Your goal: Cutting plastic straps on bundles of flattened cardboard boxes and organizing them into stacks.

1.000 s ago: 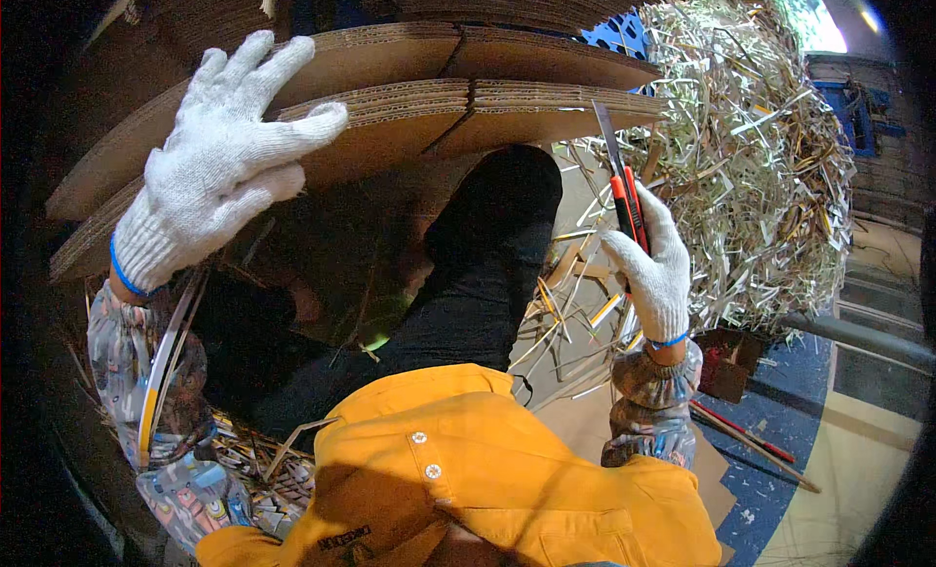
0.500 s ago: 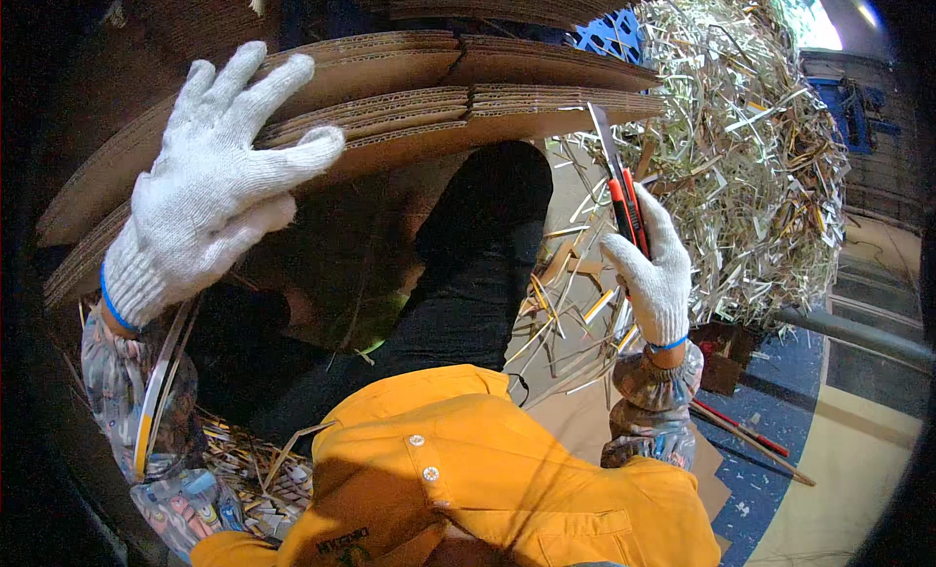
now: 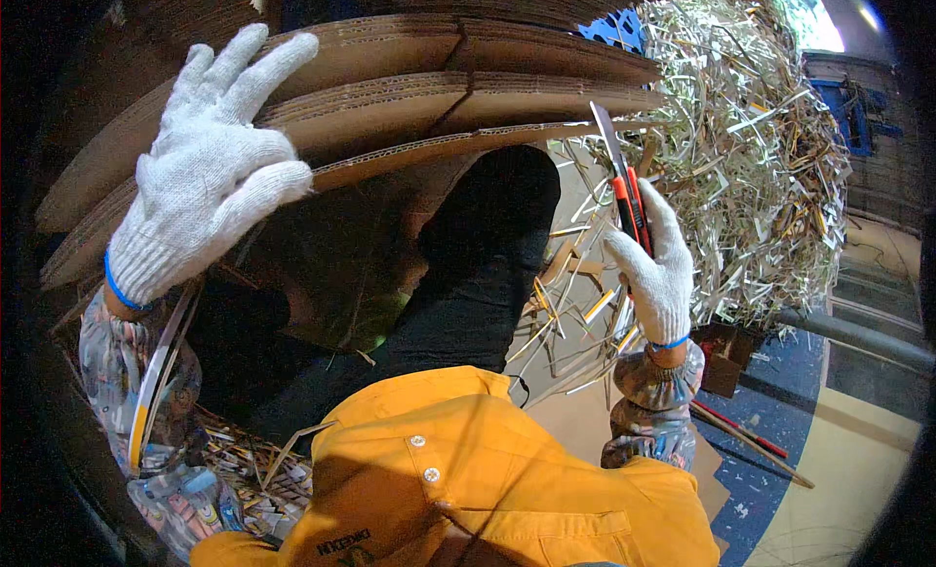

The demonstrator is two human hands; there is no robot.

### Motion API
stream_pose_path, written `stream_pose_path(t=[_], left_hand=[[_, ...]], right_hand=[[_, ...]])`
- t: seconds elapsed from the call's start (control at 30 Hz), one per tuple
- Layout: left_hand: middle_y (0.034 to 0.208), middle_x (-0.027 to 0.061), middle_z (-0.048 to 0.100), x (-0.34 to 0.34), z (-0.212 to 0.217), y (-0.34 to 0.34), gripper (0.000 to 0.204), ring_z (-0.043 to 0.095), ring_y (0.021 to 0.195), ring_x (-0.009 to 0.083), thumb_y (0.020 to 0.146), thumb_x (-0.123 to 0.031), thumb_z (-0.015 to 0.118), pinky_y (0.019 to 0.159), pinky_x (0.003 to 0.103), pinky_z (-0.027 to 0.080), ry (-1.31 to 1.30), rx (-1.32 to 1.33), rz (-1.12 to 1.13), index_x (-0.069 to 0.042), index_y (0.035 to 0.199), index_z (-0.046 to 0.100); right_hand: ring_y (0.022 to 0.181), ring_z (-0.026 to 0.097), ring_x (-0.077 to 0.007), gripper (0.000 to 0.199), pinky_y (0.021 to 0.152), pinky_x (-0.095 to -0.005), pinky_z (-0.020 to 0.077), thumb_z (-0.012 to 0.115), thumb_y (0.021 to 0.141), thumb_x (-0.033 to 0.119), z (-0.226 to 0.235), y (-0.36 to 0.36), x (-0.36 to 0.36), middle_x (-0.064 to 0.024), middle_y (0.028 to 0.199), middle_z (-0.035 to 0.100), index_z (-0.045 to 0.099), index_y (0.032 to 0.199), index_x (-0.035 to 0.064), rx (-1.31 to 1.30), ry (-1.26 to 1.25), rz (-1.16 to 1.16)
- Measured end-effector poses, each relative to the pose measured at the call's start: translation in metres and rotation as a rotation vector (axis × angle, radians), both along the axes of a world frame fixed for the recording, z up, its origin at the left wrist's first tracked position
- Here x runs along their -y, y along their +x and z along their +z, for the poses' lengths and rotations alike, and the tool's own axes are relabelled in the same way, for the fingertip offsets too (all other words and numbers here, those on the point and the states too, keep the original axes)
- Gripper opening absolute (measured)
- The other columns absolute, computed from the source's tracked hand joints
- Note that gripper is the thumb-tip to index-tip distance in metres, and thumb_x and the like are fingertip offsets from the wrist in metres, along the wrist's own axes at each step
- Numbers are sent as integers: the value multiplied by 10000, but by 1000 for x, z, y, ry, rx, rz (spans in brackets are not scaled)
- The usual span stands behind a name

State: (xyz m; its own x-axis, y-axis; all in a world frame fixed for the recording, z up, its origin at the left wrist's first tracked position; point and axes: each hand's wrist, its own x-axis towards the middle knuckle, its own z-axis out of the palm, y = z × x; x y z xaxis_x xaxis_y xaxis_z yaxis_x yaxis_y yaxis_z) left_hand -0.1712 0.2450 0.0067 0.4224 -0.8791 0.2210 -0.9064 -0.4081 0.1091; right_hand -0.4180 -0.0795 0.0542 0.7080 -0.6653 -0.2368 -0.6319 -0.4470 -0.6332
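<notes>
Left hand spread wide over left side of cardboard sheets. Right hand gripping knife, blade pointing far, tip near sheets' right part. Shredded strips piled far right.

Site reads as a workshop or similar industrial floor. Evidence: layered corrugated cardboard sheets, a utility knife, a tall heap of shredded strips, loose offcuts, speckled blue flooring
</notes>
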Motion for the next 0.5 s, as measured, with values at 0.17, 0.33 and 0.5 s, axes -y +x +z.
stream_pose_path(t=[0.17, 0.33, 0.5], left_hand=[[1549, 171, 374, 2, 8, 4, 299, 262, 1451, 427, 798, -359, 669, 1181, 595, 123, 38, -35, 2, -76, 708, 702], [1560, 196, 348, 3, 11, 3, 312, 231, 1463, 442, 782, -346, 673, 1183, 597, 114, 68, -53, 11, -46, 698, 669], [1544, 148, 394, 4, 6, 12, 365, 289, 1442, 417, 798, -426, 675, 1177, 600, 127, -5, 14, -13, -82, 684, 717]], right_hand=[[1033, 648, -147, 681, 909, -298, 510, 762, 829, 233, -3, 1, 4, -109, 1239, 666, 488, 1430, 71, 75, -215, 158], [1027, 667, -159, 683, 905, -313, 517, 764, 824, 245, -3, 6, 5, -133, 1221, 676, 493, 1429, 80, 47, -199, 129], [1005, 668, -159, 693, 899, -310, 518, 768, 825, 248, 4, 5, -2, -135, 1202, 683, 487, 1436, 75, -11, -196, 143]])
